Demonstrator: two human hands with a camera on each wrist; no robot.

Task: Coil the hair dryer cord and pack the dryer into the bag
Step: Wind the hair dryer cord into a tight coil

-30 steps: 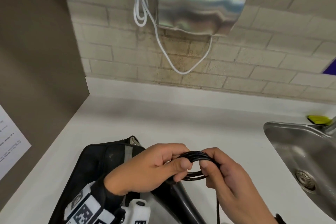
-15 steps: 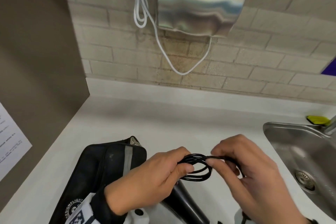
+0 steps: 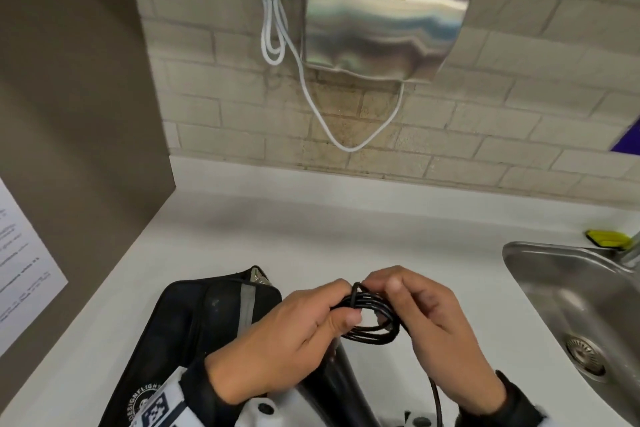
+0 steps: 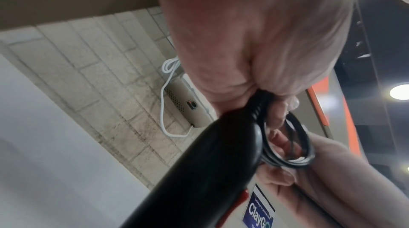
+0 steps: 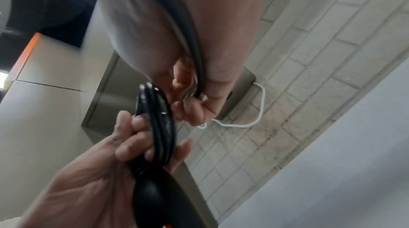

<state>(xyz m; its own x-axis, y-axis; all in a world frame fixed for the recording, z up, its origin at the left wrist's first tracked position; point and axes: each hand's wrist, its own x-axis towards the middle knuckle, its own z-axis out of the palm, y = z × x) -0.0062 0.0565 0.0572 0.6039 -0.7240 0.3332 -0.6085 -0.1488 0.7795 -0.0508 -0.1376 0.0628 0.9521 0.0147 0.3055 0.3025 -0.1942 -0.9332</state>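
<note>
The black hair dryer (image 3: pixel 341 388) hangs handle-up under my left hand (image 3: pixel 294 333), its body running down out of the head view. That hand grips several loops of the black cord (image 3: pixel 372 319) at the handle's end (image 4: pixel 223 144), thumb across the bundle (image 5: pixel 161 126). My right hand (image 3: pixel 426 319) pinches a turn of cord at the top of the coil, and the free length (image 3: pixel 434 399) trails down past its wrist (image 5: pixel 188 27). The black bag (image 3: pixel 194 329) lies on the white counter, below and left of both hands.
A steel sink (image 3: pixel 581 305) is set into the counter (image 3: pixel 346 229) at the right, with a yellow sponge (image 3: pixel 607 238) behind it. A steel hand dryer (image 3: pixel 384 24) with a white cable (image 3: pixel 273 21) hangs on the tiled wall. A brown partition (image 3: pixel 69 114) bounds the left.
My right hand swung out to the right with a length of cord, then came back in and laid another turn over the top of the coil. The left hand kept its hold.
</note>
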